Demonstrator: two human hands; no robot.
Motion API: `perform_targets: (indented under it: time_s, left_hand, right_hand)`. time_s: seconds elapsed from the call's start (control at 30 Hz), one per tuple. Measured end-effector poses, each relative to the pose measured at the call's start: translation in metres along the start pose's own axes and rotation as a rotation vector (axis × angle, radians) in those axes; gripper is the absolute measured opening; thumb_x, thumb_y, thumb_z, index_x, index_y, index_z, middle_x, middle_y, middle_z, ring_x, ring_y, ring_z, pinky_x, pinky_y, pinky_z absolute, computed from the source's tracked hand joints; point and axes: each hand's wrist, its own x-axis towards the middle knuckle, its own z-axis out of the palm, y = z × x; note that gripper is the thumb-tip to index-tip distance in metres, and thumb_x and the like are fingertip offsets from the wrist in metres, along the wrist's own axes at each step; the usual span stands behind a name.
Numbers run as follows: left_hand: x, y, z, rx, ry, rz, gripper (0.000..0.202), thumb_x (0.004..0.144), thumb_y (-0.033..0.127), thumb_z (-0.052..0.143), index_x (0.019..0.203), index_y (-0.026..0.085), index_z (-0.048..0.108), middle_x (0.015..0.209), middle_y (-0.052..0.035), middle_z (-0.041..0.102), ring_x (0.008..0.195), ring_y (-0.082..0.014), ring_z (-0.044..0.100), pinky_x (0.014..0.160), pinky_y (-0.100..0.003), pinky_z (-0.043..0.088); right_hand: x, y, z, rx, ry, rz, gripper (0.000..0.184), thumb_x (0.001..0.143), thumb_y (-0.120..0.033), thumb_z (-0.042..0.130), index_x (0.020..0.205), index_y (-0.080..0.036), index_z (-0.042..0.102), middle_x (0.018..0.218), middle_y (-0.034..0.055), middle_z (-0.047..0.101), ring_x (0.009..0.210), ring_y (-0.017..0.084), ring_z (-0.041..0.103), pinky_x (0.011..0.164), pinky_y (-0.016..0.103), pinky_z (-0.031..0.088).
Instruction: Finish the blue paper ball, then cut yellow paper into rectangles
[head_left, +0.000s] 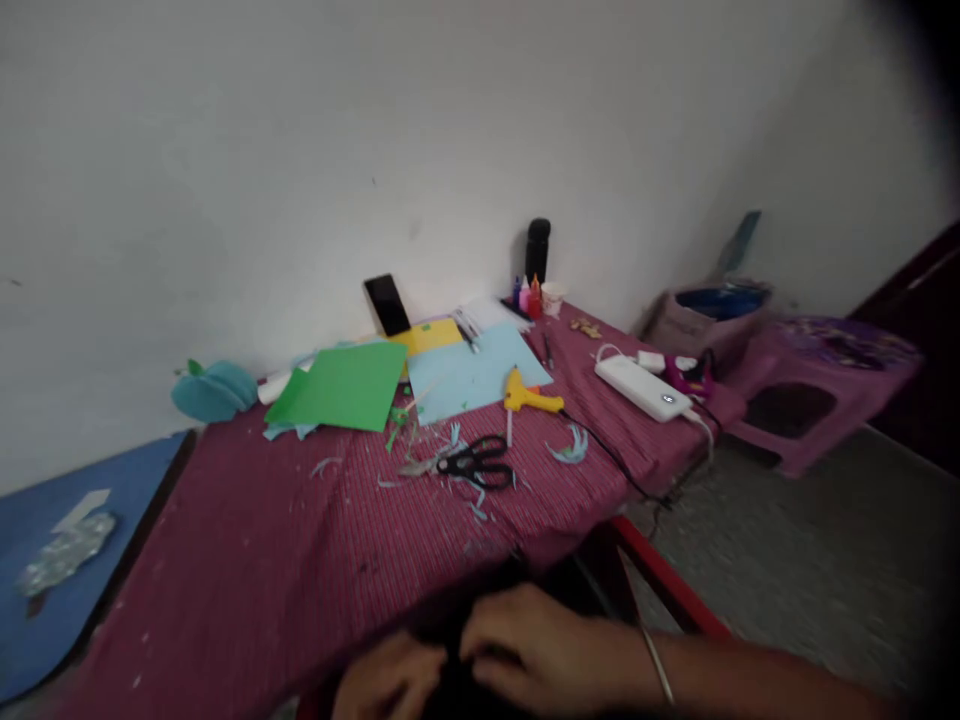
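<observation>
My two hands are low at the front edge of the table, close together over a dark thing that I cannot make out. My right hand [536, 640], with a thin bangle on its wrist, lies curled on top of it. My left hand [390, 682] is curled against its left side. Both are blurred. The nearest things on the maroon cloth [262, 540] are black scissors [480, 463] among paper scraps and a yellow glue gun [529, 397] with its black cord running off the table's right edge.
Green [345, 385], light blue [469, 375] and yellow [431, 335] sheets lie at the back. A phone [387, 304] leans on the wall by a black bottle [537, 248] and small paint bottles [527, 295]. A white power bank [641, 387] is right. A purple stool [825, 385] stands beyond.
</observation>
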Motion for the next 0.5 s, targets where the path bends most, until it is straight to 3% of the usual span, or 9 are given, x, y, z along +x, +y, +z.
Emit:
perform_targets:
  time_s: [0.03,0.1,0.23,0.37,0.5]
  left_hand:
    - [0.002,0.004,0.001,-0.034,0.024,-0.007,0.015,0.08,0.032,0.062,0.071,0.026,0.073,0.062,-0.0008,0.065,0.06,-0.0156,0.061,0.056,-0.025,0.051]
    - [0.006,0.016,0.008,-0.333,0.218,-0.029,0.014,0.076,0.023,0.065,0.063,0.02,0.066,0.059,0.0009,0.061,0.06,-0.0118,0.057,0.061,-0.022,0.048]
    - [0.017,0.049,0.03,-0.863,0.181,0.008,0.018,0.071,0.023,0.073,0.064,0.018,0.057,0.058,0.0045,0.055,0.056,-0.0094,0.053,0.058,-0.02,0.044]
    - [0.024,0.057,0.041,-1.003,-0.013,-0.09,0.041,0.066,0.038,0.079,0.061,0.018,0.043,0.053,0.0068,0.047,0.046,-0.006,0.04,0.045,-0.017,0.032]
    - [0.024,0.044,0.031,-0.688,-0.324,-0.176,0.049,0.048,0.035,0.088,0.056,0.016,0.044,0.056,0.0065,0.044,0.053,-0.0051,0.035,0.048,-0.017,0.028]
  right_hand:
    - [0.003,-0.013,-0.003,0.091,0.106,0.024,0.015,0.081,-0.016,0.056,0.093,-0.016,0.065,0.082,0.0037,0.067,0.071,0.012,0.059,0.065,0.022,0.044]
    - [0.01,-0.035,-0.009,0.339,0.298,0.064,0.006,0.084,-0.019,0.055,0.085,-0.016,0.06,0.074,0.0005,0.06,0.063,0.01,0.052,0.058,0.021,0.042]
    - [0.015,-0.054,-0.013,0.757,0.368,-0.023,0.015,0.088,-0.031,0.058,0.087,-0.018,0.052,0.071,-0.0026,0.055,0.056,0.006,0.048,0.051,0.017,0.04]
    - [0.003,-0.048,-0.017,0.693,0.205,-0.157,0.026,0.097,-0.038,0.043,0.104,-0.016,0.055,0.067,-0.0028,0.054,0.05,0.005,0.047,0.048,0.015,0.04]
    - [0.001,-0.032,-0.015,0.81,-0.156,-0.113,0.044,0.089,-0.054,0.053,0.096,-0.012,0.06,0.058,-0.0042,0.052,0.044,0.004,0.047,0.042,0.013,0.037]
